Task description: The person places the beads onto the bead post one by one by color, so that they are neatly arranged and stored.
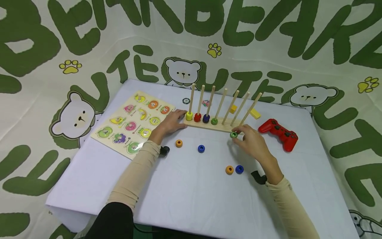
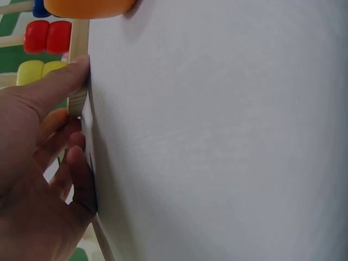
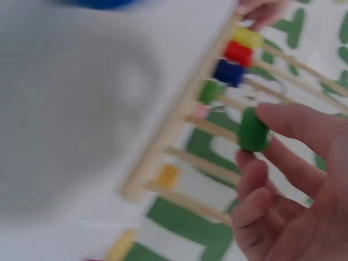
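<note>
A wooden peg rack [image 1: 209, 125] stands across the white table [image 1: 191, 199], with several upright rods. Yellow [image 1: 189, 116], red [image 1: 197, 117], dark blue [image 1: 206, 118] and green [image 1: 214, 121] rings sit on its four left rods. My left hand [image 1: 171, 122] rests against the rack's left end [image 2: 79, 70], its thumb pressed on the wood. My right hand [image 1: 253, 142] pinches a green ring [image 1: 233, 134] near the rack's right part; the same green ring [image 3: 253, 130] shows between thumb and fingers in the right wrist view. Loose orange [image 1: 179, 143], blue [image 1: 201, 148], orange [image 1: 229, 170] and blue [image 1: 239, 169] rings lie on the table.
A fruit peg puzzle board [image 1: 132, 122] lies at the left. A red game controller [image 1: 279, 132] sits at the right. Two yellow blocks [image 1: 255, 113] and a small round token [image 1: 186, 101] lie behind the rack. A bear-print cloth hangs all around the table.
</note>
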A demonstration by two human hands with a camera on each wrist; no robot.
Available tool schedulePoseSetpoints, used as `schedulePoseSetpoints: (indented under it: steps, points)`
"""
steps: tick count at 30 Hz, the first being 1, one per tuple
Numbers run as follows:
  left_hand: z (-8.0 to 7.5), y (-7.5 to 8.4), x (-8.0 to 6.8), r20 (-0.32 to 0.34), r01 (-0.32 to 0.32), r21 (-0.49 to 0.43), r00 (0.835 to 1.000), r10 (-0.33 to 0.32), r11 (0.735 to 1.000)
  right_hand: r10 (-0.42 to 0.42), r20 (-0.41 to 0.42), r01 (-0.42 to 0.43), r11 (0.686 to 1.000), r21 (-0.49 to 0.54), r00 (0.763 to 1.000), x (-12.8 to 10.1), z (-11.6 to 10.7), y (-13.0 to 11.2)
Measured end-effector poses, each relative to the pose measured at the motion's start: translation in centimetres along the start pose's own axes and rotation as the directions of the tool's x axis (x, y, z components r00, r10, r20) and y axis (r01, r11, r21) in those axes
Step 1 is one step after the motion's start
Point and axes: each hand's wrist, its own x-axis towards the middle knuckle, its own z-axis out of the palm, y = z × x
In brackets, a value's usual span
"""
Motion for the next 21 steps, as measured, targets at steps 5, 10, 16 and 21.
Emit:
schedulePoseSetpoints:
  steps: [5, 10, 16, 21]
  points:
    - [-0.1, 0.1, -0.2, 0.004, 0.006, -0.015, 1.0, -0.006, 1.0, -0.138, -0.258, 0.151, 0.988, 0.03, 0.956, 1.9, -2.7, -3.6]
    - [0.0, 0.1, -0.2, -0.001, 0.008, -0.024, 1.0, -0.008, 1.0, -0.224, -0.425, 0.25, 0.968, 0.004, 0.877, 4.4, -5.1, -6.1]
    - [0.0, 0.2, -0.4, -0.008, 0.01, -0.034, 1.0, -0.01, 0.999, -0.242, -0.445, 0.27, 0.963, 0.0, 0.862, 7.4, -5.7, -6.9]
    - [-0.1, 0.2, -0.4, 0.001, 0.001, -0.03, 1.0, -0.001, 1.0, -0.236, -0.438, 0.269, 0.963, 0.015, 0.868, 8.6, -5.4, -7.0]
